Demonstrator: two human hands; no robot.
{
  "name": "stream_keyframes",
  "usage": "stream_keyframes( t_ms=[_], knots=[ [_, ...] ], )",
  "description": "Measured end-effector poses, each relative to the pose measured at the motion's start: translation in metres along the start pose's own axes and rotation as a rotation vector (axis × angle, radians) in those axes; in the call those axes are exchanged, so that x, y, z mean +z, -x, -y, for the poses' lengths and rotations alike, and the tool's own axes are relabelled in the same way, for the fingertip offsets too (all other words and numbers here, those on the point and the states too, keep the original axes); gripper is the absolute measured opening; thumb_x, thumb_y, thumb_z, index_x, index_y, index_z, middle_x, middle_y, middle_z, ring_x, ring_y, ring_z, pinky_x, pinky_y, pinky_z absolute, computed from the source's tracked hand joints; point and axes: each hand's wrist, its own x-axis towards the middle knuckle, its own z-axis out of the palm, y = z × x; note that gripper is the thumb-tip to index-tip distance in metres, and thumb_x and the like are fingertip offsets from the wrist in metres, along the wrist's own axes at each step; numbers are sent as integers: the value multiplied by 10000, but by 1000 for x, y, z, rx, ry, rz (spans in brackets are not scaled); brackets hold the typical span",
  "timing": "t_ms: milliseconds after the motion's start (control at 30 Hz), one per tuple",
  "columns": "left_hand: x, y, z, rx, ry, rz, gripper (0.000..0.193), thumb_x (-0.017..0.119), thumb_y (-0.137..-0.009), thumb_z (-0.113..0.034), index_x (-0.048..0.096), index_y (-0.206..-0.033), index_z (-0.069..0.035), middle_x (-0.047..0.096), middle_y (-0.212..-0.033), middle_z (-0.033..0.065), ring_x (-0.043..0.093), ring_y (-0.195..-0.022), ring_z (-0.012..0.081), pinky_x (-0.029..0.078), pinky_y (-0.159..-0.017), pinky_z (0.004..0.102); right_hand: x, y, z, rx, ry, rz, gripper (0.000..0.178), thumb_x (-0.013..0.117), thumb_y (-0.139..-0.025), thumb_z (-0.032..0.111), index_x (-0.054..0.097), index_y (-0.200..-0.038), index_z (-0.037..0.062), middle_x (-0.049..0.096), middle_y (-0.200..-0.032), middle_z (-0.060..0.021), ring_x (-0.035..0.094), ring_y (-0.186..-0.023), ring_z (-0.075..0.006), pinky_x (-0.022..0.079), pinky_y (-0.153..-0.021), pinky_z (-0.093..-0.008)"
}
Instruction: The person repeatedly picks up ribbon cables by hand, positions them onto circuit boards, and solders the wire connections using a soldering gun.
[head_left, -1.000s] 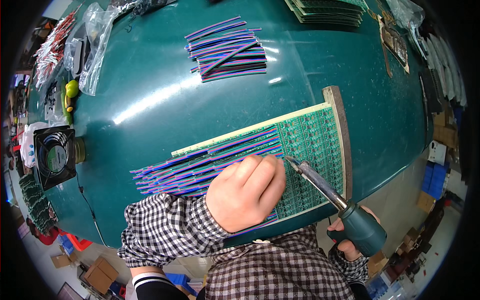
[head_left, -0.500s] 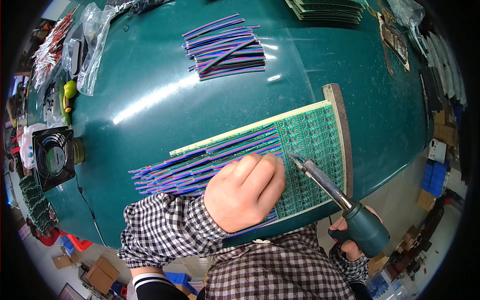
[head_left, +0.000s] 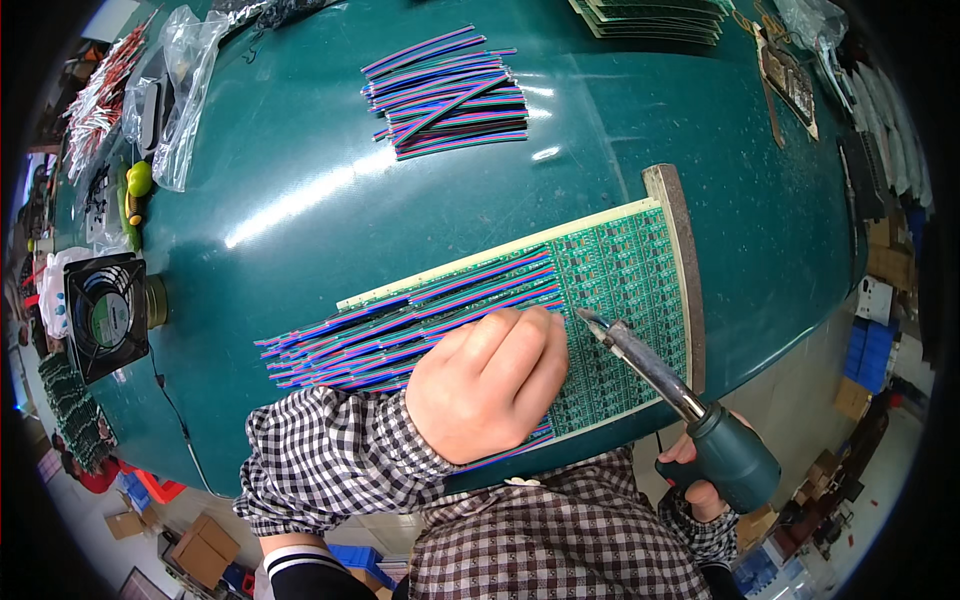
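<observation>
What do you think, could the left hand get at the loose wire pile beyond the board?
Probably yes: between the left hand and the wire pile lie only the flat circuit board, wires on it and green tabletop. Its fingers look pinched together, though, so they might need to open first.

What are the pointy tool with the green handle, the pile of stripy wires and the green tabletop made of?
Pointy tool: its shaft looks like metal, because it gleams silver near the handle; its green handle is probably smooth plastic, evenly coloured.
Stripy wires: likely plastic-coated, with smooth coloured sides; the insides don't show.
Green tabletop: perhaps plastic or rubber, glossy with bright glare.
</observation>
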Motion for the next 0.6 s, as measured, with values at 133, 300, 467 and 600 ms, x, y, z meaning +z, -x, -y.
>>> stream_keyframes(
  t_ms=[133,300,467,600],
  knots=[
    [-2,-1,-4,-14,-27,-9,357,687,-701,-99,720,-1032,31,643,-996,98,648,-835,204,532,-676,294,2,-2,-2,-13,-16,4,586,822,-755,686,803,-853,109,745,-797,-9,665,-688,-207,528,-630,-339],
    [-2,-3,-5,-13,-21,-4,364,706,-685,-77,745,-1030,31,659,-996,105,661,-809,211,547,-654,305,-1,-1,-4,-18,16,52,577,834,-747,679,798,-849,112,747,-804,-15,665,-683,-207,528,-622,-335],
    [-3,-3,-5,8,-28,7,371,703,-674,-88,746,-1021,34,661,-999,105,660,-814,210,543,-648,302,2,1,-3,-4,39,-6,582,834,-744,685,789,-835,112,750,-813,-30,682,-691,-217,537,-629,-335],
    [1,1,-4,29,-85,-2,334,661,-706,-147,718,-994,12,650,-1029,99,634,-906,208,507,-712,283,0,2,-4,0,57,18,593,828,-750,689,783,-842,105,753,-822,-38,690,-707,-222,541,-636,-333]
  ],
)
